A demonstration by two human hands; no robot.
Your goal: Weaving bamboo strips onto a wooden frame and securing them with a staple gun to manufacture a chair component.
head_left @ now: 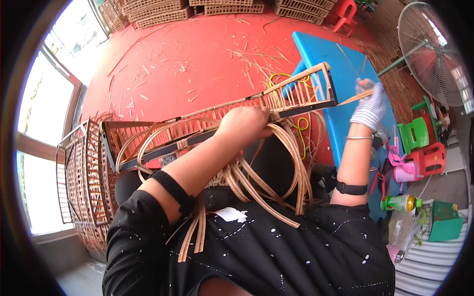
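A long, narrow woven frame (217,123) of pale cane slats on a dark metal rim lies across the person's lap, tilted up toward the right, its far end over the blue desk (345,123). Of the hands, the left hand (244,126) is bare and closed over the frame's middle, where loops of loose cane strips (276,172) bunch beneath it. The right hand (369,106), in a striped glove, pinches a thin cane strip (353,97) that runs to the frame's right end. Finished woven cages (81,182) stand at the left on the red floor (187,59), which is littered with cane offcuts. A green bottle (400,202) lies at the right
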